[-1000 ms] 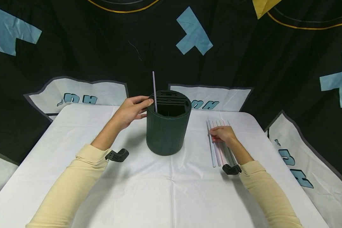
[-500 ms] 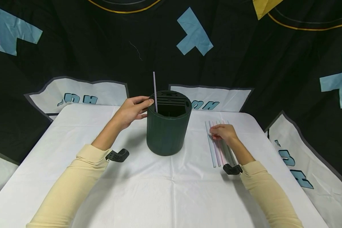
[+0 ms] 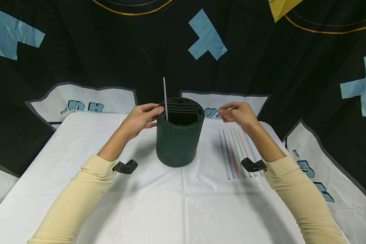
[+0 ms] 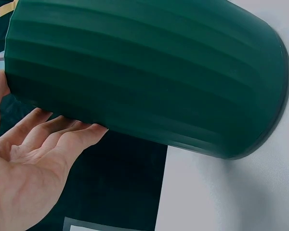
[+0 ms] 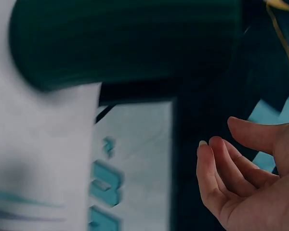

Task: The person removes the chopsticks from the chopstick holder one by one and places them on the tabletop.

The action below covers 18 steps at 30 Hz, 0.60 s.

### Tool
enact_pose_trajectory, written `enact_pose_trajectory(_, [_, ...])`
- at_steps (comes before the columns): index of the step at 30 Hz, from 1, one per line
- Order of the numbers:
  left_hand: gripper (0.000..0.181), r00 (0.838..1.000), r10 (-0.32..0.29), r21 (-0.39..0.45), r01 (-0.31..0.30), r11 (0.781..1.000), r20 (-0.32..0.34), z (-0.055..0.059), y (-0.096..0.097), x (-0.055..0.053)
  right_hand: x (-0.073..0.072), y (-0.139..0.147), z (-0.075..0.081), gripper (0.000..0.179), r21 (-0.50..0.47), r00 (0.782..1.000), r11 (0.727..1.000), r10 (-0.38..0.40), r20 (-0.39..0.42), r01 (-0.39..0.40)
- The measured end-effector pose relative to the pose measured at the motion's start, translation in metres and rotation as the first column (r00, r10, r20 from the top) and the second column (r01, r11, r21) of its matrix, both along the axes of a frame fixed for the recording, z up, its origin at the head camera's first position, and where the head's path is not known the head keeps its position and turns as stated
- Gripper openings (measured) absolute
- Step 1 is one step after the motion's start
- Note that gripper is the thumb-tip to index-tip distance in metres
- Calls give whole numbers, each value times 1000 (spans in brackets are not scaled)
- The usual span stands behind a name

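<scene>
In the head view a dark green cylindrical container [image 3: 180,145] with a slotted top stands upright on the white table. One thin purple straw [image 3: 165,98] rises from the left of its opening. My left hand [image 3: 143,117] holds the container at its upper left, thumb on the rim and fingers against the outer wall; the left wrist view shows these fingers [image 4: 82,134] along the green side. Several pastel straws [image 3: 238,154] lie in a row on the table to the right. Above their far ends my right hand [image 3: 236,115] hovers with loosely bent fingers, holding nothing, apart from the container.
The white table [image 3: 158,210] reaches back to a black cloth backdrop [image 3: 109,61] with blue patches and white lettered panels. Black wrist devices [image 3: 125,166] sit at both sleeves. The right forearm passes over the row of straws.
My right hand has risen off the straws and moved towards the backdrop, uncovering the row. The leftmost straw has shifted slightly left at its far end. My left hand and the container keep their place.
</scene>
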<state>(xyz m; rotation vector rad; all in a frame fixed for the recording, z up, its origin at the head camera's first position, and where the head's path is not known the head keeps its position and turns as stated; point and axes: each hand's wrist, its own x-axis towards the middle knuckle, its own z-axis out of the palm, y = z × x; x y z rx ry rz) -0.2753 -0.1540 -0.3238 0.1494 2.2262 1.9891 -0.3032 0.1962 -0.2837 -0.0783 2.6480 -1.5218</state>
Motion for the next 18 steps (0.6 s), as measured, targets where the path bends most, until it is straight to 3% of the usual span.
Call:
enact_pose_trajectory(8, [53,1000,-2,6,2,1000,2,0,-1,0,15,-45,42,30,-36,990,994,97,-106,-101])
enact_pose_trajectory(13, [54,1000,1,9,-1,1000,7,0,-1,-1,24,-77,50,26,-32,978,983,173,-117,-178])
enact_pose_trajectory(18, [53,1000,-1,16,1,1000,5,0,0,-1,28,-104,49,22,-44,969,973,222,-111,-228])
